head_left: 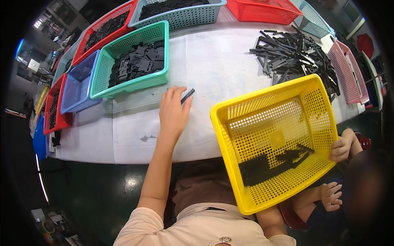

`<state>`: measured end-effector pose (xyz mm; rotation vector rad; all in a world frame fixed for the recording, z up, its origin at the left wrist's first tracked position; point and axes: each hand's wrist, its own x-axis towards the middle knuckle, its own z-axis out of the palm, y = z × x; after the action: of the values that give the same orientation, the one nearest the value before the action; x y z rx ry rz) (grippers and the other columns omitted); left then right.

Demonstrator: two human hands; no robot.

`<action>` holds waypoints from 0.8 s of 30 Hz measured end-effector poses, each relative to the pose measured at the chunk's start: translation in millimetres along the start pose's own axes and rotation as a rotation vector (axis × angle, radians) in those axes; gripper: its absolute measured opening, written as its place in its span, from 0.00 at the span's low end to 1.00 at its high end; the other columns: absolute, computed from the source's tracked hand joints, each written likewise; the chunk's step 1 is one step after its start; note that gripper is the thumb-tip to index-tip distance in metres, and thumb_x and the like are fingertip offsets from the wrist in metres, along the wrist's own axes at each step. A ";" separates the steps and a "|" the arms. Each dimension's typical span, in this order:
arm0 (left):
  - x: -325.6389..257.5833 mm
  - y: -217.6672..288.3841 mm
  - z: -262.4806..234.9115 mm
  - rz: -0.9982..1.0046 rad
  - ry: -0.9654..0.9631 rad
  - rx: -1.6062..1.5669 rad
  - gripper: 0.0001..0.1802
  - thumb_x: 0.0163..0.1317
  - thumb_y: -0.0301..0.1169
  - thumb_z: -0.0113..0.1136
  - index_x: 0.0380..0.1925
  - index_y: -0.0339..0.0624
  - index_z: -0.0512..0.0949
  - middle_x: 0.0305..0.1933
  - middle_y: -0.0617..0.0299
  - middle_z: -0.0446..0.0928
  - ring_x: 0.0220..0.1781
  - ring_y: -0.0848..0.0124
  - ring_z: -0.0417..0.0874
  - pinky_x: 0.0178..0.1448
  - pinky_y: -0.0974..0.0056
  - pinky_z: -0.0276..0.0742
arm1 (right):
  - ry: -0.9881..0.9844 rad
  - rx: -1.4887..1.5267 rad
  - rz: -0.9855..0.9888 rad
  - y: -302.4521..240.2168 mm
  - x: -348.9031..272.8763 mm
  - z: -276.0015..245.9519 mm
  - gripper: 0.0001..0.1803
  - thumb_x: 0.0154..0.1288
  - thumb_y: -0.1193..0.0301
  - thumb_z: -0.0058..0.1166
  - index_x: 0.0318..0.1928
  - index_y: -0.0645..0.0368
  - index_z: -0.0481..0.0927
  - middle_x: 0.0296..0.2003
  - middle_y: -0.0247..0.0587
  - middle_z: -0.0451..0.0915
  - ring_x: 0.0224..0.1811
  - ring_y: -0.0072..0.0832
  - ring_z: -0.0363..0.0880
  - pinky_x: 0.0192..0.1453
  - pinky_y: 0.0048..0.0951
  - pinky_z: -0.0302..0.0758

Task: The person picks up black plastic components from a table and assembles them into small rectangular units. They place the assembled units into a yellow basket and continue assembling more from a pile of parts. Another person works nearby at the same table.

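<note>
Left hand (pixel 173 112) flat on the white desk (pixel 213 74), fingers loosely pinching a black strip (pixel 187 95). Right hand hidden, probably under the tilted yellow basket (pixel 250 110) hanging off the desk edge. Risk: black parts (pixel 271 162) sliding out.

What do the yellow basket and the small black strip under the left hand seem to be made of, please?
The yellow basket looks like moulded plastic: an even bright colour, a regular grid of holes, a slight gloss. The black strip at the left hand seems rigid plastic too, flat and dull-finished, though it is too small to be sure.
</note>
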<state>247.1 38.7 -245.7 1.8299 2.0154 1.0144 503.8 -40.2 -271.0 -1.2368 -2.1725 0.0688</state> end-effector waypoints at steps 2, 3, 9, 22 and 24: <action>-15.1 28.8 -7.4 -0.040 0.037 -0.493 0.24 0.62 0.31 0.59 0.59 0.40 0.69 0.60 0.51 0.69 0.61 0.57 0.71 0.60 0.58 0.68 | -0.008 -0.019 0.002 6.0 -0.6 0.4 0.16 0.52 0.83 0.55 0.43 0.57 0.80 0.42 0.43 0.77 0.45 0.42 0.75 0.52 0.41 0.70; -28.3 39.0 -2.5 -0.015 0.006 -0.664 0.29 0.63 0.31 0.58 0.63 0.41 0.63 0.64 0.49 0.65 0.63 0.57 0.69 0.63 0.57 0.66 | -0.010 -0.023 0.002 7.5 -0.7 0.5 0.16 0.53 0.83 0.55 0.44 0.56 0.80 0.42 0.43 0.77 0.46 0.42 0.75 0.52 0.41 0.70; -65.9 103.8 -7.8 -0.316 -0.192 -1.155 0.43 0.56 0.16 0.49 0.71 0.48 0.47 0.67 0.49 0.59 0.63 0.61 0.69 0.65 0.60 0.67 | -0.032 -0.038 -0.009 14.7 -0.1 -4.2 0.16 0.54 0.81 0.55 0.45 0.55 0.80 0.46 0.43 0.76 0.51 0.43 0.73 0.57 0.43 0.67; -68.9 -13.1 -107.3 -0.397 -0.029 -1.305 0.47 0.43 0.10 0.45 0.70 0.43 0.54 0.64 0.52 0.66 0.61 0.64 0.74 0.61 0.64 0.74 | -0.123 -0.058 0.034 38.2 -9.1 -8.9 0.17 0.57 0.78 0.55 0.48 0.53 0.80 0.54 0.44 0.75 0.61 0.44 0.69 0.67 0.47 0.62; -73.5 -46.2 -123.2 -0.387 0.030 -1.219 0.46 0.42 0.10 0.46 0.69 0.40 0.56 0.64 0.51 0.66 0.62 0.63 0.73 0.62 0.63 0.73 | -0.120 -0.037 0.057 46.5 -0.2 -8.5 0.17 0.58 0.77 0.55 0.49 0.53 0.80 0.55 0.44 0.75 0.63 0.44 0.69 0.68 0.48 0.61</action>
<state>151.6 -70.3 -204.4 0.7371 1.1350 1.5882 543.7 -16.5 -280.0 -1.3469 -2.2502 0.1298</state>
